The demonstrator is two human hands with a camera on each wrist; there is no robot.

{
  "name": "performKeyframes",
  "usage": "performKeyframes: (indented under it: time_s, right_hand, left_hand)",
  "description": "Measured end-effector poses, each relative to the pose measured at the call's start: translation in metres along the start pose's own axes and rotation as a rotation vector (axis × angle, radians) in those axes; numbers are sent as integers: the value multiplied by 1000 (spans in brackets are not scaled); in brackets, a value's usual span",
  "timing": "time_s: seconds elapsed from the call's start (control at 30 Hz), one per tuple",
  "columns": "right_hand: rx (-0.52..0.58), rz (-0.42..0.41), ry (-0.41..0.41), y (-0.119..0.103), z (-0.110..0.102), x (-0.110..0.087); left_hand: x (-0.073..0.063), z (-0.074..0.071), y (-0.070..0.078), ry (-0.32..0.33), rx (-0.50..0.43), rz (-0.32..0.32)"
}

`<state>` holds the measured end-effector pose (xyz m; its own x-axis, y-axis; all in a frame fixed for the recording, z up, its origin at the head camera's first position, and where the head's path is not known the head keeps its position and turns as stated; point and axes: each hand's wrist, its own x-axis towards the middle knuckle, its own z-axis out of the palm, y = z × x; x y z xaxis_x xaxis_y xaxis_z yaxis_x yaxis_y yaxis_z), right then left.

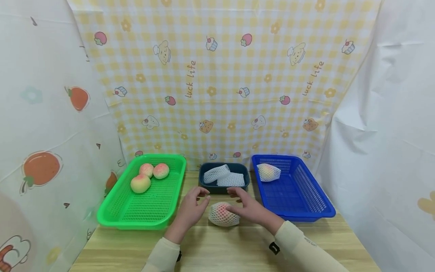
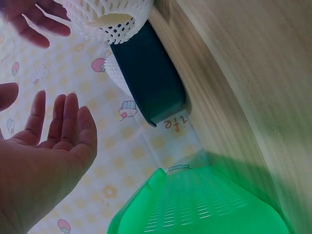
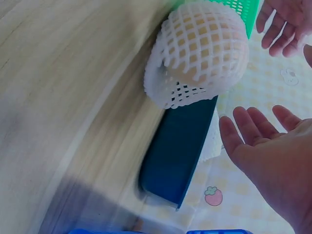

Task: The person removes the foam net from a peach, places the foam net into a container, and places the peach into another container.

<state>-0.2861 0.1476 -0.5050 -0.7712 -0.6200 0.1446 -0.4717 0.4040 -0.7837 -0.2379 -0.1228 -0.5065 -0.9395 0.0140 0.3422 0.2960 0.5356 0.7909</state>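
A peach in a white foam net sleeve (image 1: pixel 222 215) rests on the wooden table between my two hands. Beside it on the left, my left hand (image 1: pixel 191 207) is raised with loosely bent fingers and holds nothing. My right hand (image 1: pixel 249 207) hovers at its right, fingers relaxed; in the right wrist view the right hand (image 3: pixel 273 151) stands apart from the netted peach (image 3: pixel 204 48). The left wrist view likewise shows a gap between the left hand (image 2: pixel 53 141) and the sleeve (image 2: pixel 114 19). Behind the peach, a dark teal box (image 1: pixel 224 190) holds white foam nets (image 1: pixel 217 173).
On the left stands a green basket (image 1: pixel 175 196) with three bare peaches (image 1: pixel 141 183). A blue basket (image 1: pixel 289 196) on the right contains one netted peach (image 1: pixel 268 172). A checked yellow cloth (image 1: pixel 221 75) hangs behind, and white cloths flank both sides.
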Motion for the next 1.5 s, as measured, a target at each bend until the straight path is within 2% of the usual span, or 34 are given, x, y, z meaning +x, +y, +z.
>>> performKeyframes:
  time_s: [0.2, 0.43, 0.63, 0.9, 1.37, 1.5]
  right_hand:
    - [7, 35, 34, 2, 3, -2]
    - [5, 156, 63, 11, 15, -3]
    - [25, 201, 59, 17, 21, -6]
    - [45, 216, 20, 26, 25, -6]
    - [-29, 134, -28, 37, 44, 5]
    - [-16, 144, -37, 37, 47, 6]
  left_hand:
    - [-2, -1, 0, -2, -5, 4]
    - [-2, 0, -1, 0, 1, 6]
    - [-2, 0, 0, 0, 9, 15]
    - [-4, -1, 0, -1, 6, 15]
    - [-3, -1, 0, -9, -9, 0]
    - [-4, -1, 0, -14, -21, -5]
